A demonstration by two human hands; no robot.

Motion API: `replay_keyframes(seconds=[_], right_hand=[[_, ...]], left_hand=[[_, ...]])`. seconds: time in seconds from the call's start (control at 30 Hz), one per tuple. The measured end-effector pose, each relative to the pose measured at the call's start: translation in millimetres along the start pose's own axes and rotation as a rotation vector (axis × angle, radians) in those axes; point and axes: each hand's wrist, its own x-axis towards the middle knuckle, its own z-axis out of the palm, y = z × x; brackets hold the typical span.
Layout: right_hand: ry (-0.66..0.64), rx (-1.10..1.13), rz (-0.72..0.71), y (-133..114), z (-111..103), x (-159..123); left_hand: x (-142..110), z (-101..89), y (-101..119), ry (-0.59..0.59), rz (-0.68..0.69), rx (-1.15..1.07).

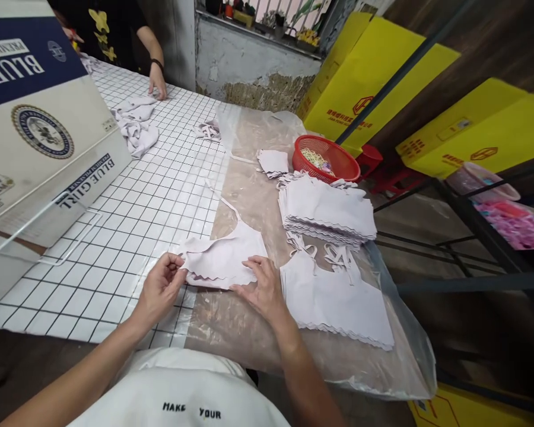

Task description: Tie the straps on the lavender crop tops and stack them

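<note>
A pale lilac camisole top [226, 258] with a wavy hem and a thin strap lies in front of me on the table. At its left end, my left hand [162, 283] pinches the edge between thumb and fingers. My right hand [263, 286] grips the hem near the other end, thumb below and fingers on top. Just right of that hand lies a flat pile of similar tops [338, 293] with tied straps. Behind it rises a taller stack of folded pale tops [327, 207].
A red plastic basket [302, 163] with small pieces stands behind the stacks. On the left, a large carton [48, 118] covers part of the checked tablecloth [169, 172]. Across the table is another person's hand [157, 82] near crumpled garments [136, 124]. Yellow boxes [382, 77] stand at right.
</note>
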Motion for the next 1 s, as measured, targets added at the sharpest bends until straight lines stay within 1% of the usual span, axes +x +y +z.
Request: replay_keyframes(seconds=[0.07, 0.13, 0.23, 0.33, 0.4, 0.47, 0.53, 0.6, 0.67, 0.73, 0.87, 0.93, 1.0], right_hand=[[0.011, 0.03, -0.011, -23.7, 10.1, 9.1], [0.009, 0.049, -0.028, -44.3, 19.6, 18.8], [-0.009, 0.055, -0.074, -61.5, 30.4, 29.5], [-0.021, -0.035, -0.067, -60.3, 37.5, 33.5], [-0.043, -0.114, -0.012, -52.1, 39.1, 34.2], [-0.061, -0.152, 0.058, -42.5, 36.7, 35.0], [-0.052, -0.136, 0.092, -35.7, 30.6, 36.4], [-0.02, -0.099, 0.088, -33.7, 23.0, 38.4], [0.012, -0.076, 0.081, -35.5, 16.6, 40.4], [0.033, -0.078, 0.092, -38.3, 12.2, 41.9], [0.062, -0.112, 0.134, -38.0, 6.3, 41.5], [0.073, -0.12, 0.136, -33.8, 3.2, 38.6], [0.084, -0.119, 0.122, -27.7, 0.7, 33.6]], left_hand=[[-0.5, 3.5, -2.5, -0.041, 0.006, 0.02], [-1.2, 4.9, -2.9, -0.057, 0.013, 0.048], [-2.7, 2.6, 0.9, -0.052, 0.023, 0.074], [-4.1, -2.6, 7.6, -0.063, 0.039, 0.044], [-4.0, -6.0, 10.0, -0.053, 0.058, 0.042], [-1.9, -8.5, 8.1, -0.014, 0.078, 0.094], [1.9, -8.7, 1.0, 0.004, 0.068, 0.187], [5.6, -5.6, -9.8, -0.032, 0.038, 0.288], [7.0, 0.5, -21.5, -0.083, 0.05, 0.383], [5.4, 7.9, -31.5, -0.097, 0.137, 0.479], [-2.1, 19.3, -44.8, -0.127, 0.39, 0.691], [-5.8, 21.5, -48.7, -0.146, 0.493, 0.79], [-9.3, 20.6, -50.2, -0.135, 0.558, 0.846]])
